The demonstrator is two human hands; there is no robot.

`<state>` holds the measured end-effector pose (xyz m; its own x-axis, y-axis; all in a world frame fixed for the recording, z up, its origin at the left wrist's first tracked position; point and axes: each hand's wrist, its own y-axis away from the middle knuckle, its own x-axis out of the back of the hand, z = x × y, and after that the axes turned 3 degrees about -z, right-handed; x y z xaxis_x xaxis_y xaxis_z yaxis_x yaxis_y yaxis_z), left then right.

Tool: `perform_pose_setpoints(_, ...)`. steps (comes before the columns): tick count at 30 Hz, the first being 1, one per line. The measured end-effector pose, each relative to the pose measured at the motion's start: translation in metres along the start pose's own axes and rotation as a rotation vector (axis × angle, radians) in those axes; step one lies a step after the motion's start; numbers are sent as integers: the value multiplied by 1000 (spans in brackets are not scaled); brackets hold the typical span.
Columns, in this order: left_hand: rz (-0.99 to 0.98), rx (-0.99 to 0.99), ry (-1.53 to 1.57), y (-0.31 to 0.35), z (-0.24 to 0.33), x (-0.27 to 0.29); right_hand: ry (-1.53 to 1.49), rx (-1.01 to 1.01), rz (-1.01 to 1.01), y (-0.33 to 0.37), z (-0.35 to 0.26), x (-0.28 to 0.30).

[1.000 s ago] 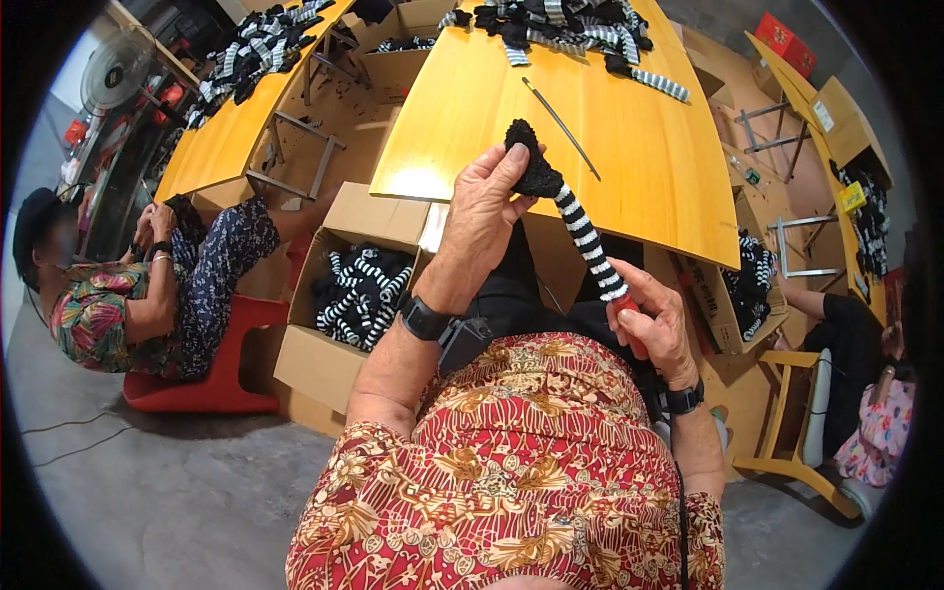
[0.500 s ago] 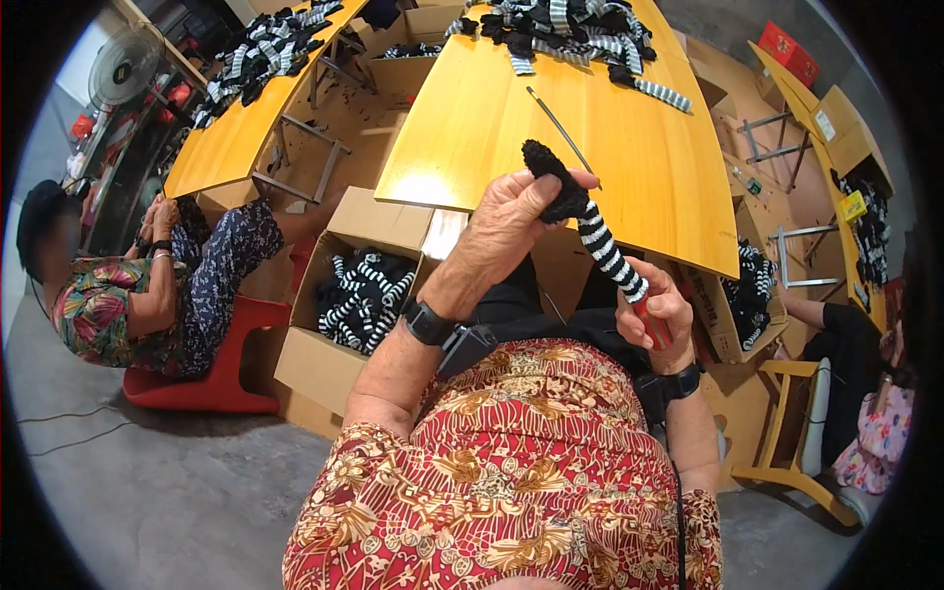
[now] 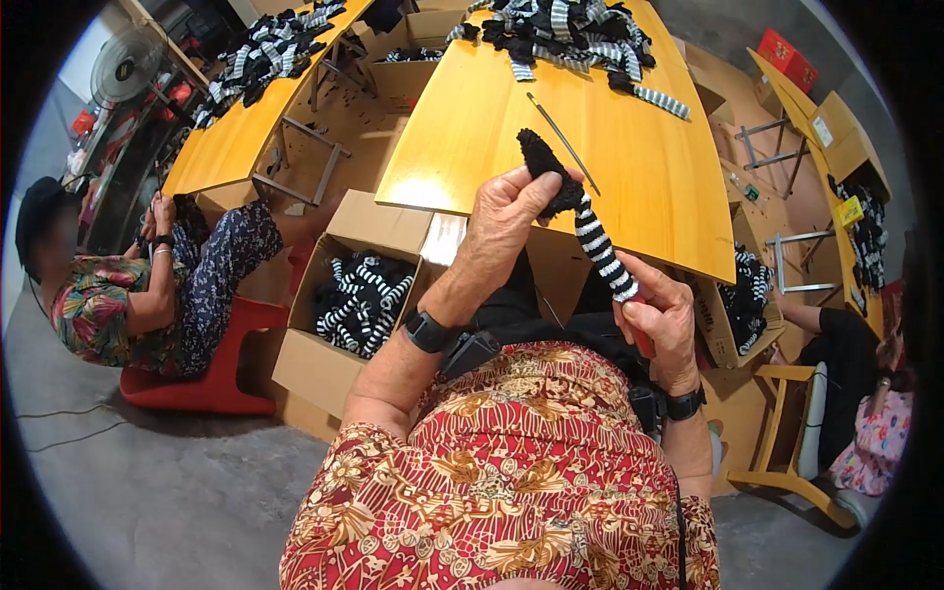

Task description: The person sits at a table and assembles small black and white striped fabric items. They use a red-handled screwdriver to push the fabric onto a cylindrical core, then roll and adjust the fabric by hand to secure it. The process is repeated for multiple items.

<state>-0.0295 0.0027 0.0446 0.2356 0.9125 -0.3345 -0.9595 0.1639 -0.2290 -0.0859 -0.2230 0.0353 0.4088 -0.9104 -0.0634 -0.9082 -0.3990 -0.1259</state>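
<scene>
A small knitted piece (image 3: 598,248), black at one end and banded black and white along a narrow tube, stretches between my hands above my lap. My left hand (image 3: 511,208) pinches its black end between thumb and fingers. My right hand (image 3: 661,313) is closed around a red handle (image 3: 641,336) at the lower end of the striped tube. The tube seems to be drawn over whatever extends from the handle, which the knit hides. A thin dark rod (image 3: 564,145) lies on the yellow table (image 3: 462,147) just beyond my left hand.
Grey-and-black knitted pieces (image 3: 565,39) are heaped at the table's far end. Open cardboard boxes of striped pieces stand left (image 3: 313,379) and right (image 3: 723,329) of me. A person (image 3: 128,295) sits at left on a red chair (image 3: 221,369); another person (image 3: 846,364) sits at right.
The black end has shifted slightly up and left with my left hand. My right hand's fingers have changed their hold, and the striped tube's lower end has moved a little left.
</scene>
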Motion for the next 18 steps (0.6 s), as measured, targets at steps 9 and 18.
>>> perform_pose_setpoints(9,188,-76,252,-8,1,12,237,-36,-23,4,0,8)
perform_pose_setpoints(18,151,-4,57,-2,-3,11,216,-49,32,8,-3,11)
